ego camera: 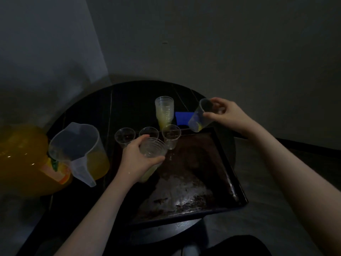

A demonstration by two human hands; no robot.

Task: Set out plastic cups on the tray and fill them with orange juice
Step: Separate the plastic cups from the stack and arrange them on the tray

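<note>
A dark, stained metal tray (217,182) lies on a round black table. Along its far edge stand three clear plastic cups, the left cup (124,137), the middle cup (148,133) and the right cup (171,136). My left hand (137,159) grips a nested stack of clear cups (152,150) above the tray's left side. My right hand (224,113) holds a single clear cup (200,115), tilted, over the tray's far right corner. A clear jug (79,150) with orange juice in its bottom stands left of the tray.
A second stack of cups (164,110) stands behind the tray, next to a blue object (183,117). A large orange juice container (22,157) sits at the table's left edge. Grey walls meet close behind the table (129,100).
</note>
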